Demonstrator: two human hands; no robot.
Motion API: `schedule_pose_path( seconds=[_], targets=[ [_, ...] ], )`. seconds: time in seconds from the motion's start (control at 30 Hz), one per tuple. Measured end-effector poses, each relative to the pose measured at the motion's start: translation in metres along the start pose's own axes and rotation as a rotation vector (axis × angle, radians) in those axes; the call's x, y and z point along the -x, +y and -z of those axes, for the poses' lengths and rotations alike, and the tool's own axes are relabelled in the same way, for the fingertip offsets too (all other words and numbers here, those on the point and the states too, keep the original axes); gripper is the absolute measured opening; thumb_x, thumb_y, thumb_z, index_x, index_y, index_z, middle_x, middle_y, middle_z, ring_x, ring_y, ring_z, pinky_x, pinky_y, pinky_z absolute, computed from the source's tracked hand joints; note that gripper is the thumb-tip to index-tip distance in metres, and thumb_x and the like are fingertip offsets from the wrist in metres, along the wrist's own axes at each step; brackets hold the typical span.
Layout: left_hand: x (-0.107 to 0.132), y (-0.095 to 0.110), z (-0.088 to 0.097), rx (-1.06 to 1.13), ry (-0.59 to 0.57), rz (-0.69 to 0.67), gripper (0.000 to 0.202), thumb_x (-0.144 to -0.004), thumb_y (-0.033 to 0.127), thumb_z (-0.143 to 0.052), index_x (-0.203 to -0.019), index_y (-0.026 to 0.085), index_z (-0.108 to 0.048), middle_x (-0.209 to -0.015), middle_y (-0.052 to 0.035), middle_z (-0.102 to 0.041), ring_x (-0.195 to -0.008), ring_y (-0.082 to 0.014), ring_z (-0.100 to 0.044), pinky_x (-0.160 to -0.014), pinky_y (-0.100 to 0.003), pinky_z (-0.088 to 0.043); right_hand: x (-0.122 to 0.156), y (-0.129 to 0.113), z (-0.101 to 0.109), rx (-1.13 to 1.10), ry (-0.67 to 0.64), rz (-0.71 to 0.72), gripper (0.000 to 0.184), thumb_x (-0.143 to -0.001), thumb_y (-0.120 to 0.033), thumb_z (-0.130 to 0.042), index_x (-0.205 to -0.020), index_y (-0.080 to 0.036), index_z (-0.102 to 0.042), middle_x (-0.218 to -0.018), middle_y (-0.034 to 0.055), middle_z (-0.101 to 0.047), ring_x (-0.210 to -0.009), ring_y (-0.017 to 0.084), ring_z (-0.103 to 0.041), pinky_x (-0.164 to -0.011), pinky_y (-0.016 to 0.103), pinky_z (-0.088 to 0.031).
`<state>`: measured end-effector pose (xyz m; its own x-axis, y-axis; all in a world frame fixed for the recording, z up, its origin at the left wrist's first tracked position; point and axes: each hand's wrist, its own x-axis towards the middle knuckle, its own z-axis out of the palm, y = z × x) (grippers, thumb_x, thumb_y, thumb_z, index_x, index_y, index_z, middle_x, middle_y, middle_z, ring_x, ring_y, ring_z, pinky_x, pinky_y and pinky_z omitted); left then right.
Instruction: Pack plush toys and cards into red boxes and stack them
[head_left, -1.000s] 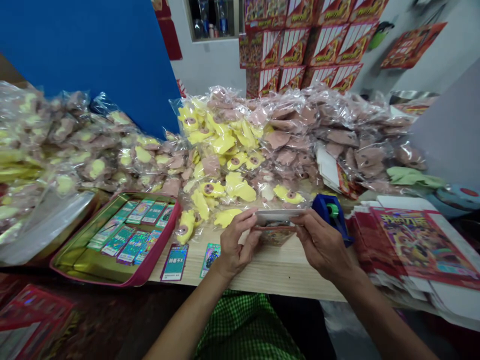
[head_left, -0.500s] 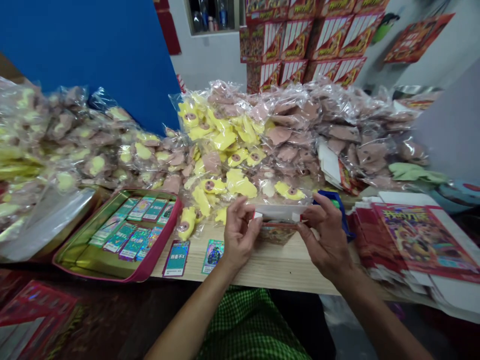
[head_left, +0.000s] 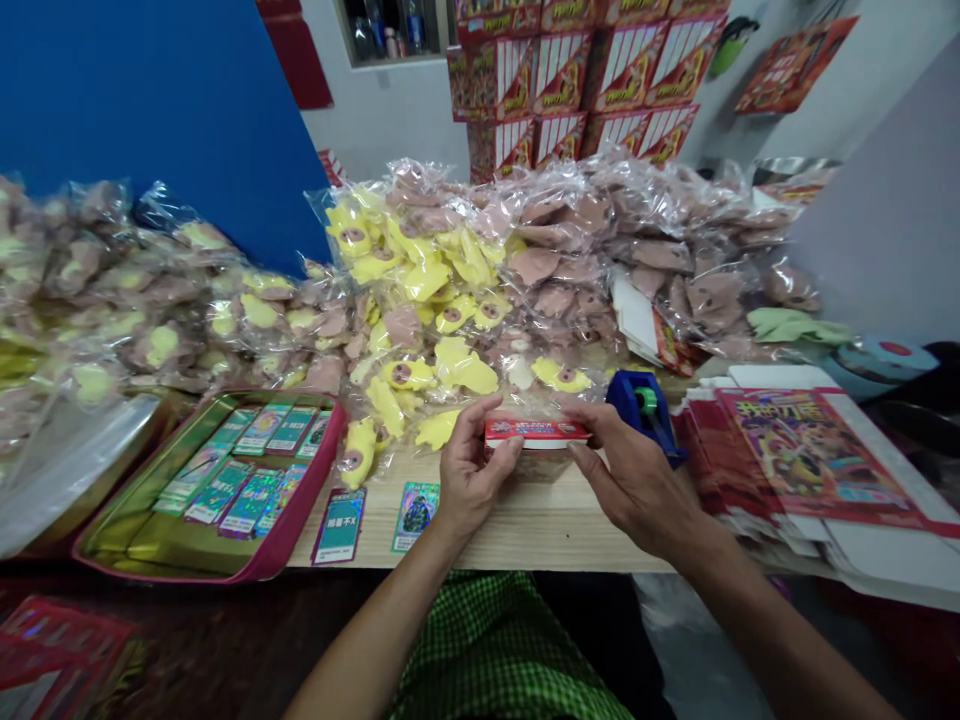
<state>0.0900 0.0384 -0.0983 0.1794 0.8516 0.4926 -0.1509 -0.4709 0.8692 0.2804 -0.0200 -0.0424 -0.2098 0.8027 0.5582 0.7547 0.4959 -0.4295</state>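
Observation:
Between my hands is a small red printed cardboard box (head_left: 536, 433), held level just above the light wooden table top (head_left: 525, 530). My left hand (head_left: 472, 475) pinches its left end between thumb and fingers. My right hand (head_left: 637, 480) grips the right end, with its fingers reaching over the top. Part of the box's underside is hidden by my fingers. Just past my right hand stands a blue tape dispenser (head_left: 641, 410) with a green core. Two loose holographic cards (head_left: 339, 525) (head_left: 415, 516) lie left of my left hand.
A gold tin tray with a pink rim (head_left: 304, 500) holds several cards at left. Heaped plastic bags of yellow and pink soft toys (head_left: 465, 300) fill the table's back. Flat printed cartons (head_left: 810, 460) stack at right; more cartons (head_left: 577, 80) rise behind.
The piece between my hands showed a white side before and now shows a red printed face. The whole scene has shifted slightly left in view as my head turned.

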Motion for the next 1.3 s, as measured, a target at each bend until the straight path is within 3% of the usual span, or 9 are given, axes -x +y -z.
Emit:
schedule_pose_path(
  seconds=[0.13,0.23,0.47,0.63,0.73,0.87,0.97,1.1,1.3],
  targets=[
    [-0.006,0.004,0.006,-0.083,-0.079,-0.121,0.021,-0.099,0.030,-0.065,-0.118,0.023,-0.071,-0.104,-0.0054,-0.072,-0.094,-0.0167,-0.068,-0.082,-0.029,-0.056,-0.004,0.000,0.001,0.007,-0.012,0.007,0.010,-0.103,-0.015,-0.046,-0.107,-0.021,-0.053,-0.091,0.0037,-0.065,-0.075,0.018,-0.065,-0.066,0.029,-0.052],
    [-0.014,0.006,0.014,-0.092,-0.187,-0.226,0.016,-0.099,0.022,-0.063,-0.108,0.023,-0.076,-0.106,-0.0066,-0.072,-0.097,-0.0165,-0.068,-0.082,-0.029,-0.056,-0.004,0.001,0.003,0.049,-0.024,0.104,0.012,-0.102,-0.011,-0.045,-0.101,-0.020,-0.053,-0.098,0.0088,-0.067,-0.085,0.021,-0.068,-0.070,0.031,-0.054],
    [-0.026,0.005,0.039,-0.306,-0.402,-0.477,0.024,-0.098,0.029,-0.068,-0.122,0.025,-0.072,-0.129,-0.0105,-0.070,-0.113,-0.0199,-0.070,-0.091,-0.038,-0.062,0.010,0.009,0.000,0.178,-0.078,0.267,0.022,-0.096,-0.001,-0.042,-0.108,-0.013,-0.055,-0.117,0.0207,-0.066,-0.110,0.029,-0.067,-0.089,0.040,-0.060],
    [-0.022,0.016,0.038,-0.524,-0.390,-0.595,0.019,-0.098,0.017,-0.064,-0.116,0.021,-0.072,-0.124,-0.0100,-0.073,-0.106,-0.0167,-0.073,-0.087,-0.033,-0.064,0.016,0.004,-0.007,0.189,0.024,0.281,0.032,-0.091,0.004,-0.041,-0.112,-0.010,-0.060,-0.122,0.0231,-0.067,-0.117,0.028,-0.067,-0.096,0.039,-0.059],
    [-0.016,0.022,0.030,-0.555,-0.309,-0.567,0.018,-0.095,0.013,-0.068,-0.112,0.019,-0.073,-0.117,-0.0090,-0.075,-0.099,-0.0157,-0.074,-0.084,-0.029,-0.064,0.025,0.005,0.000,0.112,0.168,0.059,0.025,-0.094,-0.003,-0.044,-0.107,-0.015,-0.062,-0.122,0.0193,-0.067,-0.121,0.027,-0.065,-0.097,0.040,-0.058],
    [-0.006,0.023,0.017,-0.535,-0.187,-0.494,0.020,-0.092,0.011,-0.072,-0.110,0.019,-0.074,-0.113,-0.0079,-0.076,-0.097,-0.0159,-0.075,-0.084,-0.029,-0.064,0.045,0.031,0.020,0.073,0.397,-0.733,0.013,-0.086,-0.013,-0.054,-0.092,-0.019,-0.064,-0.100,0.0119,-0.072,-0.095,0.026,-0.071,-0.085,0.040,-0.058],
    [-0.001,0.022,0.007,-0.523,-0.174,-0.493,0.016,-0.092,0.011,-0.071,-0.106,0.018,-0.075,-0.110,-0.0078,-0.076,-0.096,-0.0165,-0.075,-0.085,-0.029,-0.063,0.053,0.059,0.026,-0.054,0.320,-1.158,0.006,-0.077,-0.017,-0.059,-0.077,-0.020,-0.064,-0.070,0.0059,-0.068,-0.063,0.023,-0.069,-0.062,0.033,-0.056],
    [-0.002,0.022,0.001,-0.514,-0.185,-0.486,0.014,-0.091,0.011,-0.071,-0.103,0.017,-0.076,-0.110,-0.0087,-0.076,-0.095,-0.0166,-0.075,-0.085,-0.029,-0.064,0.052,0.077,0.017,-0.239,0.293,-1.266,0.008,-0.077,-0.026,-0.058,-0.071,-0.022,-0.060,-0.057,0.0024,-0.063,-0.046,0.022,-0.064,-0.044,0.031,-0.050],
    [-0.007,0.026,0.002,-0.463,-0.233,-0.479,0.015,-0.092,0.010,-0.069,-0.105,0.016,-0.075,-0.107,-0.0085,-0.074,-0.092,-0.0141,-0.073,-0.077,-0.024,-0.063,0.065,0.066,0.004,-0.453,0.427,-1.183,0.023,-0.069,-0.044,-0.066,-0.074,-0.024,-0.055,-0.072,0.0015,-0.067,-0.065,0.024,-0.074,-0.059,0.034,-0.061]
  ],
)
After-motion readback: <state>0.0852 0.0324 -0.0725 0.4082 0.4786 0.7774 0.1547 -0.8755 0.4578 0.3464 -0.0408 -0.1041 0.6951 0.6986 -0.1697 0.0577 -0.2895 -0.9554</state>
